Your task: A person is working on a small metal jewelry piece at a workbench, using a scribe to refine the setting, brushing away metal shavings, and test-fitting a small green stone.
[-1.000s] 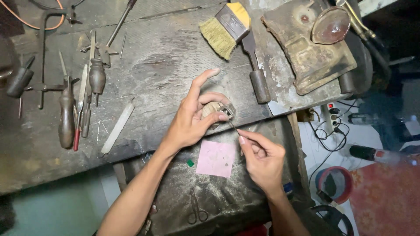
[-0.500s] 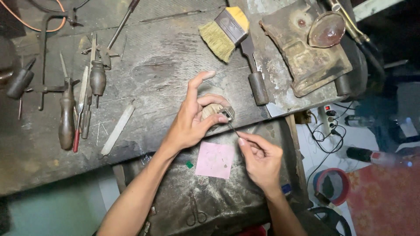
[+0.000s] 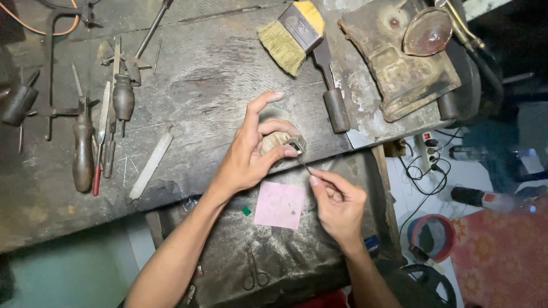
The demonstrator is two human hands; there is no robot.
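My left hand (image 3: 251,154) presses a small metal ring-like piece (image 3: 297,144) against a wooden peg (image 3: 273,141) at the front edge of the workbench (image 3: 217,80). Thumb and middle fingers pinch the piece while the index finger points away. My right hand (image 3: 338,202) pinches a thin metal tool (image 3: 304,164) whose tip touches the underside of the piece. Below both hands a pink square of paper (image 3: 279,205) lies on the dusty pull-out tray (image 3: 297,256).
A paintbrush (image 3: 297,35) and a rusty metal block (image 3: 399,63) lie at the back right. Files, gravers and a saw frame (image 3: 91,125) lie at the left. Small scissors (image 3: 254,274) and a green bit (image 3: 246,211) rest on the tray. Cables and a power strip are on the floor at right.
Both hands stay at the peg. The view has shifted slightly; the right hand's tool tip has moved a little closer under the metal piece.
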